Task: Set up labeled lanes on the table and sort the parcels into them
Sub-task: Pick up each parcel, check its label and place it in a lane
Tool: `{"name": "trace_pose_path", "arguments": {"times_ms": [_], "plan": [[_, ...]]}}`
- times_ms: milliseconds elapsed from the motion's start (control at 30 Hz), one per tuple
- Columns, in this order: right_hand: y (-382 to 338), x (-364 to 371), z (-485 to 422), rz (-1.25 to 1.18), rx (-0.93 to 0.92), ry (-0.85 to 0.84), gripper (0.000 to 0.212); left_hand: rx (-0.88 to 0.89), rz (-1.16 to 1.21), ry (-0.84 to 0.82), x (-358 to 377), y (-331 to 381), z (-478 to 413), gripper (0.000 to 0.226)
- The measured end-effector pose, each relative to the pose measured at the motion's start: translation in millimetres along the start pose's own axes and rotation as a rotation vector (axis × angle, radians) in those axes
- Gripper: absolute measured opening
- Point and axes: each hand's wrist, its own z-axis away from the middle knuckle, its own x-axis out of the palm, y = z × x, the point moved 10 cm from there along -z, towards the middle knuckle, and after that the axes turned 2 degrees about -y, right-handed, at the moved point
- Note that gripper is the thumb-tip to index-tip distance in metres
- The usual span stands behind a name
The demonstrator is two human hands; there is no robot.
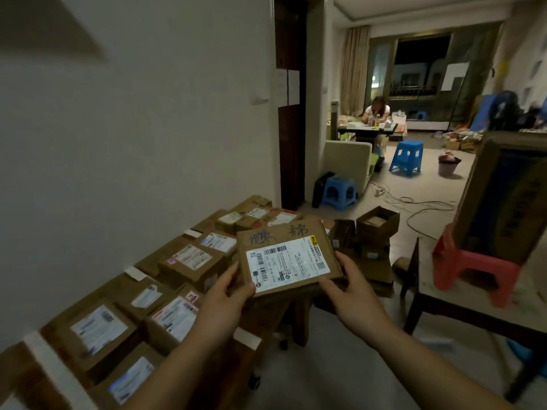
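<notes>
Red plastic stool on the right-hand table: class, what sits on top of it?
A large brown cardboard carton with a dark blue printed panel rests on the red plastic stool. The stool's seat is covered by it; the carton's contents cannot be seen.

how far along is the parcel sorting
Done: white strips divide the table into lanes, with many parcels lying between them. In hand: left hand and right hand grip one parcel. Left: placing it, and probably the boxes stacked on the floor.

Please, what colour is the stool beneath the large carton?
The stool is red, clearest in the head view.
</notes>
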Motion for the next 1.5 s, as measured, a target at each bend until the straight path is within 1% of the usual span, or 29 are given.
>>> {"name": "trace_pose_path", "arguments": {"times_ms": [67, 167, 267, 433, 500, 533, 600, 667, 767, 800, 900, 1000, 1067, 1200, 1300, 1367, 1433, 1500], "plan": [[4, -7, -41, 0.063, -0.011, 0.013, 0.052, -0.001, 0.009, -0.010, 11, 3, -43, 0.054], [7, -22, -97, 0.113, -0.015, 0.028, 0.050, 0.012, 0.042, -0.052, 35, 13, -99, 0.050], [15, -29, -147, 0.110, -0.001, -0.005, 0.049, -0.001, 0.019, -0.062, 50, 17, -144, 0.050], [43, -21, -232, 0.137, -0.010, -0.126, 0.051, -0.053, -0.037, -0.015, 64, 7, -213, 0.061], [55, -16, -269, 0.181, -0.033, -0.205, 0.031, -0.073, -0.047, 0.031, 70, 0, -239, 0.067], [59, -14, -287, 0.216, -0.062, -0.249, 0.029, -0.081, -0.053, 0.049, 75, -4, -252, 0.069], [68, -14, -321, 0.281, -0.099, -0.321, 0.030, -0.109, -0.063, 0.075, 87, -12, -276, 0.067], [84, -14, -355, 0.327, -0.116, -0.384, 0.026, -0.157, -0.048, 0.098, 100, -18, -298, 0.063], [107, -9, -401, 0.387, -0.088, -0.483, 0.040, -0.215, -0.024, 0.169, 114, -23, -321, 0.056], [111, -5, -413, 0.406, -0.103, -0.510, 0.039, -0.233, -0.043, 0.194, 118, -24, -327, 0.053], [112, 9, -444, 0.414, -0.155, -0.563, 0.025, -0.274, -0.125, 0.247, 125, -27, -344, 0.047], [123, 25, -474, 0.402, -0.134, -0.598, 0.040, -0.264, -0.149, 0.291, 124, -28, -367, 0.048], [128, 35, -488, 0.381, -0.110, -0.636, 0.046, -0.258, -0.171, 0.325, 119, -31, -384, 0.047], [139, 52, -514, 0.401, -0.113, -0.670, 0.047, -0.293, -0.194, 0.355, 119, -49, -409, 0.047], [150, 60, -526, 0.418, -0.103, -0.745, 0.047, -0.341, -0.233, 0.347, 128, -60, -416, 0.048], [154, 65, -531, 0.431, -0.130, -0.811, 0.049, -0.353, -0.258, 0.357, 127, -60, -420, 0.047], [155, 68, -539, 0.455, -0.137, -0.878, 0.051, -0.388, -0.227, 0.377, 126, -59, -422, 0.045], [150, 71, -551, 0.515, -0.201, -0.908, 0.053, -0.425, -0.212, 0.418, 122, -57, -418, 0.046]]}}
